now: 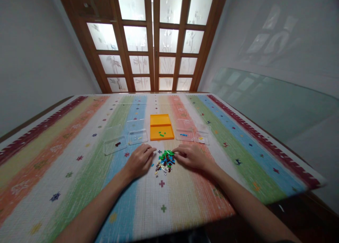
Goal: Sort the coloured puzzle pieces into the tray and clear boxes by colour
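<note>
A small heap of loose toy building bricks [166,159], in green, blue, dark red, white and pale yellow, lies on the striped tablecloth between my hands. My left hand [141,159] rests just left of the heap, its index finger pointing towards it and the other fingers loosely bent; I see nothing held in it. At the heap's right edge, my right hand [189,155] has its fingertips drawn together against the green bricks. Whatever may be between those fingertips is too small to make out.
Beyond the heap stands an open orange box [162,139] with a few green bricks. Clear plastic boxes flank it: one with dark red pieces [118,144], one with pale pieces [138,138], one with blue pieces [183,134], one with yellow pieces [201,138]. The tablecloth [87,186] covers the table.
</note>
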Demonstrator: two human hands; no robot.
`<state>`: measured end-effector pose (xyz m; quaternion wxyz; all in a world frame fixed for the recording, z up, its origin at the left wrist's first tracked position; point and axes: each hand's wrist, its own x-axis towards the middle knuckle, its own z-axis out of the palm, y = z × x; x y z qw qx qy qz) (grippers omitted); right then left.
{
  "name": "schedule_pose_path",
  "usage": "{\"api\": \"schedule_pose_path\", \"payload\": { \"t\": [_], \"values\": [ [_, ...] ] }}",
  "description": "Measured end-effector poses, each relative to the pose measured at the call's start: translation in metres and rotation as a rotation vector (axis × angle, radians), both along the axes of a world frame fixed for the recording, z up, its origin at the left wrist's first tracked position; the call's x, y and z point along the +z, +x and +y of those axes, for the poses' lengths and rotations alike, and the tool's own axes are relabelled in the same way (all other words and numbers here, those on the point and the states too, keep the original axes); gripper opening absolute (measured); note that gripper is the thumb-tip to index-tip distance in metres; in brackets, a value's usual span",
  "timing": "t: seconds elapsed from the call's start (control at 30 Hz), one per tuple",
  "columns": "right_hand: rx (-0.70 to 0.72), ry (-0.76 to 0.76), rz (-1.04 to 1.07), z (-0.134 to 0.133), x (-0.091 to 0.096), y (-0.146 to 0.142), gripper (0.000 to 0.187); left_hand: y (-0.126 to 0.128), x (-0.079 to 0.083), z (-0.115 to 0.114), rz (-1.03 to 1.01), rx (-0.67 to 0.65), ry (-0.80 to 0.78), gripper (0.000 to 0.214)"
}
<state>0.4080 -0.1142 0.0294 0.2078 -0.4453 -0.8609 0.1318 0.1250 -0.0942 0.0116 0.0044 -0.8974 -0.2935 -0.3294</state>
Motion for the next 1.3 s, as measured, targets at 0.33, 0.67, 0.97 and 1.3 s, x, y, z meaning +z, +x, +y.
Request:
{"api": "schedule_pose_path", "payload": {
  "t": [0.33, 0.67, 0.97, 1.3],
  "values": [
    [0.039, 0.013, 0.016, 0.002, -0.007, -0.003, 0.022, -0.008, 0.000, 0.004, 0.078, 0.067, -0.076, 0.025],
    [0.041, 0.049, 0.059, 0.002, -0.013, -0.005, 0.016, -0.007, -0.002, 0.001, 0.157, 0.023, -0.135, 0.025],
    [0.065, 0.072, 0.074, 0.003, -0.016, -0.006, 0.018, -0.007, 0.001, 0.001, 0.181, 0.014, -0.165, 0.025],
    [-0.063, -0.163, 0.257, 0.003, -0.004, -0.007, 0.016, -0.007, 0.000, 0.002, 0.163, 0.007, -0.184, 0.023]
  ]
}}
